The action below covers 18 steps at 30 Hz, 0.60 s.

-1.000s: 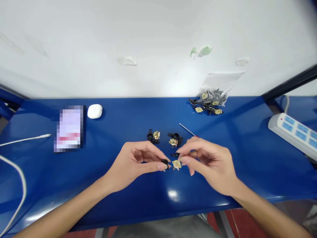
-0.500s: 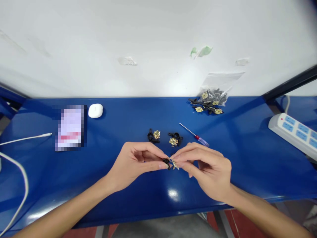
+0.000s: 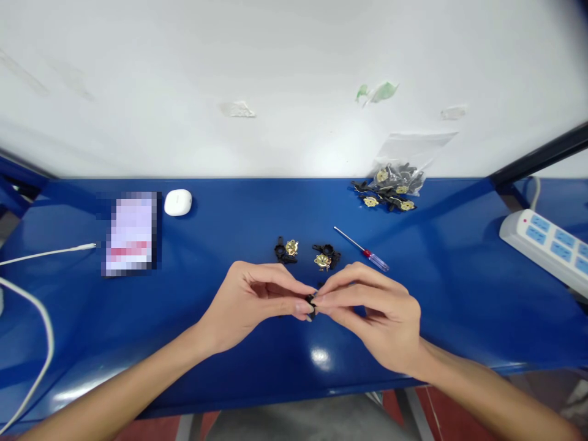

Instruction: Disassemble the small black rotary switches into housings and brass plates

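My left hand (image 3: 260, 297) pinches a small black plastic part (image 3: 311, 306) between thumb and fingers, above the near half of the table. My right hand (image 3: 374, 312) is closed with its fingertips pressed against the right side of that part. The gold metal plate seen in it a moment ago is now hidden behind the fingers. Just beyond my hands lie two small groups of loose pieces: a black part with a gold plate (image 3: 291, 247) on the left, and another black part (image 3: 327, 250) with a gold plate (image 3: 322, 261) on the right.
A screwdriver (image 3: 367, 252) with a clear and red handle lies to the right. Behind it, black and gold parts (image 3: 390, 199) spill by a clear plastic bag (image 3: 404, 150). A phone (image 3: 131, 233), white case (image 3: 177, 203) and white cable (image 3: 46, 324) are left; a power strip (image 3: 546, 242) is right.
My right hand has moved slightly left, bringing the gold metal plate up against the black part, so the plate no longer shows. My left hand has stayed nearly in place.
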### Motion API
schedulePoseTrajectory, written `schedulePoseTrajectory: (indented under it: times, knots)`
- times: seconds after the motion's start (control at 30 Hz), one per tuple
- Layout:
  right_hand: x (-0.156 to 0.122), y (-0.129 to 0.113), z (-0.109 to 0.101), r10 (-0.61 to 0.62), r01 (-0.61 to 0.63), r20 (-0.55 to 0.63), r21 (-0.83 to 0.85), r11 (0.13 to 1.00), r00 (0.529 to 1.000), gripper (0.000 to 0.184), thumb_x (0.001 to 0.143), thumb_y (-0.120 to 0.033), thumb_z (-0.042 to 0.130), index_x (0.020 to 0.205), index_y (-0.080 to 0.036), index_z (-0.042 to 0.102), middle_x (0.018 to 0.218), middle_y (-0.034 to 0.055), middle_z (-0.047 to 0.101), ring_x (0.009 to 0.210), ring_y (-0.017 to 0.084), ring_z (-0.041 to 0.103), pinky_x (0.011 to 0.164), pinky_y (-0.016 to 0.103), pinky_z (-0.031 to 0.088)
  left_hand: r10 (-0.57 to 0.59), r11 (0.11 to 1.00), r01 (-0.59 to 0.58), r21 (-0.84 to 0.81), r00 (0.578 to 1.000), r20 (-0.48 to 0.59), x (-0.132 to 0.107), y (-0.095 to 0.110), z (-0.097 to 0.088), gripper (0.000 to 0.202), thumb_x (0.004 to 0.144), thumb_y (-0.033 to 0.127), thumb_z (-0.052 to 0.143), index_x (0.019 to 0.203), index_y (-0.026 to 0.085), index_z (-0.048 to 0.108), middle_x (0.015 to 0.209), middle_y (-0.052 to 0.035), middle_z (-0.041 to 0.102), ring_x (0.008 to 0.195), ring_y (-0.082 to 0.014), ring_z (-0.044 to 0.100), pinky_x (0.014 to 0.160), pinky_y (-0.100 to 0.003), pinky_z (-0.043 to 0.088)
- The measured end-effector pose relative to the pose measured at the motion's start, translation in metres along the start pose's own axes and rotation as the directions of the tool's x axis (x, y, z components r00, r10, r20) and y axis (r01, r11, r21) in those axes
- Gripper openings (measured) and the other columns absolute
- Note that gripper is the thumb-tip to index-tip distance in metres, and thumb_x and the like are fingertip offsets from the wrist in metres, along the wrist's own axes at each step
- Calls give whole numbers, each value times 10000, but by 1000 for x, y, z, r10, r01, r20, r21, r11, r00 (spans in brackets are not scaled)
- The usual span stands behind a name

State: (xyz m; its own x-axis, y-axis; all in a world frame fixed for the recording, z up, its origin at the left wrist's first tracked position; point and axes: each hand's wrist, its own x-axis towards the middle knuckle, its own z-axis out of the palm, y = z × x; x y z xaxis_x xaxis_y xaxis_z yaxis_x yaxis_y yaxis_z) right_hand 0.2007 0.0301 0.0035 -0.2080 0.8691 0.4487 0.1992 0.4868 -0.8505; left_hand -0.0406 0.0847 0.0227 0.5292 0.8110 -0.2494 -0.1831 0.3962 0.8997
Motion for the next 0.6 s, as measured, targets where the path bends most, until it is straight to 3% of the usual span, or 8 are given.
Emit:
schedulePoseTrajectory:
  times: [0.1, 0.2, 0.33, 0.43, 0.5, 0.6]
  knots:
    - [2, 3, -1, -40, 40, -12, -25, 999, 999, 220, 1010, -83, 853, 1143, -250, 909, 1082, 63, 855, 915, 201, 838, 713, 330, 681, -45, 998, 43, -41, 998, -51, -3, 1, 7, 200, 753, 140, 1082, 915, 200, 981, 788, -67, 891, 698, -201, 873, 726, -246, 750]
    - [2, 8, -3, -96, 94, -25, -79, 992, 995, 246, 1020, -65, 833, 1169, -246, 909, 1071, 66, 841, 889, 188, 815, 704, 325, 668, -91, 992, 74, -100, 981, -170, -10, 0, 20, 193, 757, 189, 1092, 914, 206, 980, 791, -66, 905, 693, -177, 861, 720, -214, 737]
    - [-1, 3, -7, -201, 198, 2, -168, 966, 980, 394, 1044, 3, 750, 1320, -244, 884, 1051, 74, 821, 861, 181, 770, 697, 336, 635, -155, 976, 92, -196, 928, -340, -29, -6, 42, 192, 811, 284, 1072, 969, 224, 981, 912, -92, 939, 847, -226, 902, 755, -250, 759]
    - [-6, -11, -12, -227, 234, 58, -213, 949, 972, 466, 1041, 36, 711, 1396, -231, 852, 1113, 95, 827, 895, 190, 771, 698, 338, 619, -144, 967, 33, -254, 889, -434, -43, -19, 58, 212, 774, 331, 1096, 934, 252, 982, 899, -72, 939, 829, -188, 898, 829, -218, 741]
    - [-11, -23, -16, -180, 194, 80, -237, 952, 980, 492, 1050, 29, 703, 1458, -224, 812, 1185, 107, 830, 935, 191, 787, 721, 332, 631, -123, 960, -19, -278, 866, -484, -51, -31, 66, 201, 788, 353, 1086, 943, 279, 983, 952, -64, 945, 858, -192, 905, 835, -222, 742]
    - [-24, -34, -19, 62, -60, -6, -323, 945, 998, 420, 1101, -96, 726, 1475, -283, 771, 1094, 31, 820, 840, 158, 763, 734, 313, 632, -61, 959, -105, -264, 831, -552, -59, -51, 77, 102, 850, 369, 1041, 928, 346, 979, 943, -20, 941, 882, -181, 911, 832, -205, 734]
